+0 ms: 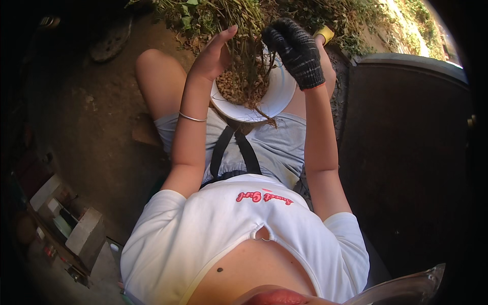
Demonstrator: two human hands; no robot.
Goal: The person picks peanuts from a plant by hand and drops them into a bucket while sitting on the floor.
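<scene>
My left hand (215, 57), bare with a metal bangle on the wrist, is at the left side of a bundle of peanut plants (248, 72). Its thumb points up; the other fingers are hidden by the stems. My right hand (295, 49), in a dark knitted glove with an orange cuff, has its fingers curled at the bundle's right side; whether they grip a stem cannot be seen. The bundle's roots reach down over a white basin (280, 97), which sits between my legs and holds many peanuts in their shells (228, 87).
Heaped leafy plants (331, 15) lie beyond the basin. A dark panel with a pale rim (408, 59) stands to the right. On the floor at the upper left is a round, holed object (110, 44). Blocks (85, 232) and small items are at the lower left.
</scene>
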